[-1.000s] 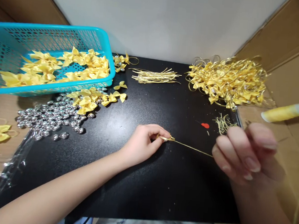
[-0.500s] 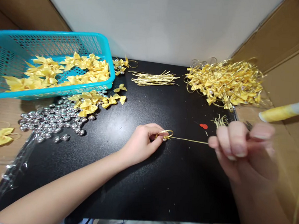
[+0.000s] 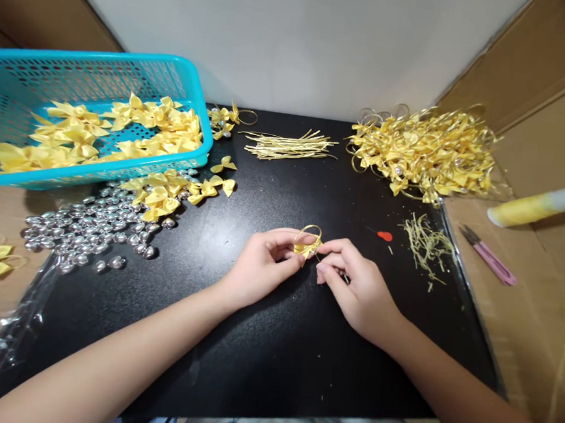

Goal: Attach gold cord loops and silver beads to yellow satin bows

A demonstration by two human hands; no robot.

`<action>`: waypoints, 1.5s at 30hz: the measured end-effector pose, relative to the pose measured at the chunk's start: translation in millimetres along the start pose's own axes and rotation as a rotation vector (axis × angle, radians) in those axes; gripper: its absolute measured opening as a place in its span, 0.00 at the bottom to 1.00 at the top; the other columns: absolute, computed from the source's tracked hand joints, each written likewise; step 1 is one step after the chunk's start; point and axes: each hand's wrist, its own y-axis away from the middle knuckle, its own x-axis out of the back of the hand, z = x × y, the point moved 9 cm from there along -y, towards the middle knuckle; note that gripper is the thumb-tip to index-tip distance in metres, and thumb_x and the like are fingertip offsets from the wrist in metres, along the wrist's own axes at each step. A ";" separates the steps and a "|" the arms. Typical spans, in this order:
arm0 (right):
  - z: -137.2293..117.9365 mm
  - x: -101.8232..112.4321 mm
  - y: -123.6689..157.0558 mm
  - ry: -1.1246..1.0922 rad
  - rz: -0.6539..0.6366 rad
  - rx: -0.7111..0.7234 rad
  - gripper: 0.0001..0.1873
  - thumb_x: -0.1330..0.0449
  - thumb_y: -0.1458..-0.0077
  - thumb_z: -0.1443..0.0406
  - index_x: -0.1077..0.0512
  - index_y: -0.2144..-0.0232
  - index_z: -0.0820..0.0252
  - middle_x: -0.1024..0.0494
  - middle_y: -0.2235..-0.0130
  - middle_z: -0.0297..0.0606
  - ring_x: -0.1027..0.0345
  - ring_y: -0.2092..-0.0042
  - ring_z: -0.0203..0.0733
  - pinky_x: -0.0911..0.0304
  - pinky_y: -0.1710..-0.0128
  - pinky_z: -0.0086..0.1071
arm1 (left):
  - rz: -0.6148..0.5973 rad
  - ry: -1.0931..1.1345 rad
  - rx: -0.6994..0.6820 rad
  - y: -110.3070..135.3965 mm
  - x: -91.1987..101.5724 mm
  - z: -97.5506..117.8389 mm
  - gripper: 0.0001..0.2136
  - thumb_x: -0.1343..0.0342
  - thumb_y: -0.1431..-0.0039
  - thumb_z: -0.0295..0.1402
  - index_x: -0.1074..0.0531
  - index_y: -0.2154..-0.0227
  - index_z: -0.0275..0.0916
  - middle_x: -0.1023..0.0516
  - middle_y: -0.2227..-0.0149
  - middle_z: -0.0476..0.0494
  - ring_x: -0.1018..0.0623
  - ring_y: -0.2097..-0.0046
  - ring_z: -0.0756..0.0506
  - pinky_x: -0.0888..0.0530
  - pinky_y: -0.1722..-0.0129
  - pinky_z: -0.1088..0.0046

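Observation:
A small yellow ribbon bow with a gold cord loop [image 3: 307,239] sits between my two hands just above the black mat [image 3: 272,341]. My left hand [image 3: 261,265] pinches the bow from the left, fingers closed on it. From the right, my right hand [image 3: 355,285] meets it with thumb and forefinger pinched at the bow's knot. Both forearms rest low over the mat's near half.
A turquoise basket [image 3: 192,110] of yellow bows stands at the back left, with loose bows [image 3: 166,192] and silver beads [image 3: 90,229] in front. Gold cord lengths [image 3: 288,145] lie at the back, a heap of looped bows [image 3: 424,154] back right, cord trimmings [image 3: 424,242], pink snips [image 3: 489,257], a yellow thread spool [image 3: 532,208].
My right hand, which held a taut gold cord raised out to the right, has come down and left to the bow. The cord now forms a small loop at the bow.

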 end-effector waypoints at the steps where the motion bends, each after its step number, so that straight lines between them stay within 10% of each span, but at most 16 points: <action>1: 0.7 -0.1 -0.2 0.012 0.009 -0.001 0.02 0.46 0.40 0.67 0.35 0.64 0.56 0.25 0.75 0.30 0.31 0.73 0.36 0.37 0.70 0.29 | 0.009 0.002 0.013 0.2 0.4 -0.6 0.10 0.38 0.48 0.27 0.20 0.62 0.37 0.19 0.55 0.40 0.19 0.56 0.45 0.23 0.56 0.70; 45: 5.3 -1.3 1.6 0.110 0.133 -0.001 0.07 0.47 0.41 0.68 0.35 0.72 0.59 0.35 0.81 0.27 0.44 0.81 0.29 0.49 0.79 0.26 | 0.010 -0.025 0.004 0.8 1.4 -2.8 0.13 0.38 0.47 0.28 0.20 0.57 0.36 0.18 0.56 0.40 0.20 0.58 0.45 0.24 0.57 0.70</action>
